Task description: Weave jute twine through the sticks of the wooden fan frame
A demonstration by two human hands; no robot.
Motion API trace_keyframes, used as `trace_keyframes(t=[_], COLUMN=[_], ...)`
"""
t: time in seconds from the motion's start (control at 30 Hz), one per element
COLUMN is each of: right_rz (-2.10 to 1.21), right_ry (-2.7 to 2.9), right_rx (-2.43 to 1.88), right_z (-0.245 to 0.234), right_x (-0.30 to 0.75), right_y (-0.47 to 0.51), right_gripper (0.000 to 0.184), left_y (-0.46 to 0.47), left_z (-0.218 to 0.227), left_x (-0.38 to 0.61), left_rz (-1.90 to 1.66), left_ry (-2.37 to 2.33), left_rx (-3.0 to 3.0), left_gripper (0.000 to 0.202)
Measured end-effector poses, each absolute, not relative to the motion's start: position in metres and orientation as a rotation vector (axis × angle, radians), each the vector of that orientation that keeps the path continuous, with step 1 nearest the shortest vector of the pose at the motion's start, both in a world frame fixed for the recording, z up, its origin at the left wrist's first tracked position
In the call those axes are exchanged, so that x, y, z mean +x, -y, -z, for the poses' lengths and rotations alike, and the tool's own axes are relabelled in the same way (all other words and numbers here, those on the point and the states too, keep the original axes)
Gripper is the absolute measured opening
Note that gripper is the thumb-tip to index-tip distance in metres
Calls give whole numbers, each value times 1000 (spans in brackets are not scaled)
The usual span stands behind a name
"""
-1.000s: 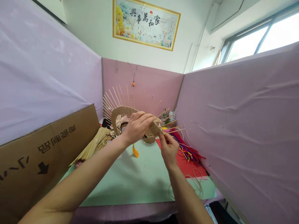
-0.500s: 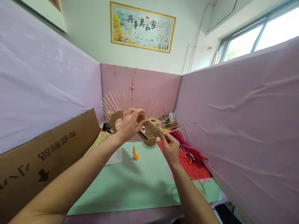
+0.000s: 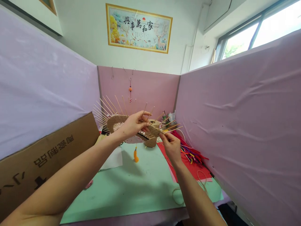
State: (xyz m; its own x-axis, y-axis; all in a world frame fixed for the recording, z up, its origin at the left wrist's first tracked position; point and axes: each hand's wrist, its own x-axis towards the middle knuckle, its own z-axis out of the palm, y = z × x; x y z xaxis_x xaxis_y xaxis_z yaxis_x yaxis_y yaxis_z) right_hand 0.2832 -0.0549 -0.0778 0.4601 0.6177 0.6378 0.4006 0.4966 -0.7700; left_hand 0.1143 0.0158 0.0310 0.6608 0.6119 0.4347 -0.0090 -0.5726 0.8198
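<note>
Above the table, both of my hands hold a woven twine craft piece [image 3: 115,120], a curved tan band with thin wooden sticks [image 3: 108,103] fanning out from its edge. My left hand [image 3: 134,123] is closed on the band near its middle, fingers among the sticks. At the band's right end, my right hand [image 3: 172,145] pinches the edge between thumb and fingers. A pale patterned panel [image 3: 134,139] shows beneath the band, partly hidden by my left hand and forearm. Below the piece hangs a yellow tassel [image 3: 135,155].
A cardboard box [image 3: 54,157] leans at the left. On the green tabletop [image 3: 122,191] lie a white sheet [image 3: 113,158], a red sheet [image 3: 195,169] with colourful pipe cleaners [image 3: 191,153], and loose twine [image 3: 176,197]. A twine roll [image 3: 150,143] stands behind the piece.
The woven piece has tipped flatter, its band showing less of its face. My left hand has shifted slightly, its fingers now less curled over the band. The view has turned a little.
</note>
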Motion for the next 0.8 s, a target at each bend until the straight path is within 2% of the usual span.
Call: trace_keyframes(t=[0.2,0.3,0.47,0.8], right_rz=[-212,-224,-220,-246], right_ry=[1213,1231,1255,1323], right_rx=[-1147,-1136,-1116,-1179], right_z=[71,63,51,41], right_x=[294,306,318,337], right_y=[57,60,67,76], right_gripper=[35,43,31,35], left_y=[-22,-27,-28,-30], left_z=[-40,-45,-47,-44], left_x=[123,124,126,130], left_rz=[-934,-931,-918,-955], left_ry=[-578,-578,-599,-670], left_rx=[1885,1887,1915,2010], left_gripper=[19,20,23,21])
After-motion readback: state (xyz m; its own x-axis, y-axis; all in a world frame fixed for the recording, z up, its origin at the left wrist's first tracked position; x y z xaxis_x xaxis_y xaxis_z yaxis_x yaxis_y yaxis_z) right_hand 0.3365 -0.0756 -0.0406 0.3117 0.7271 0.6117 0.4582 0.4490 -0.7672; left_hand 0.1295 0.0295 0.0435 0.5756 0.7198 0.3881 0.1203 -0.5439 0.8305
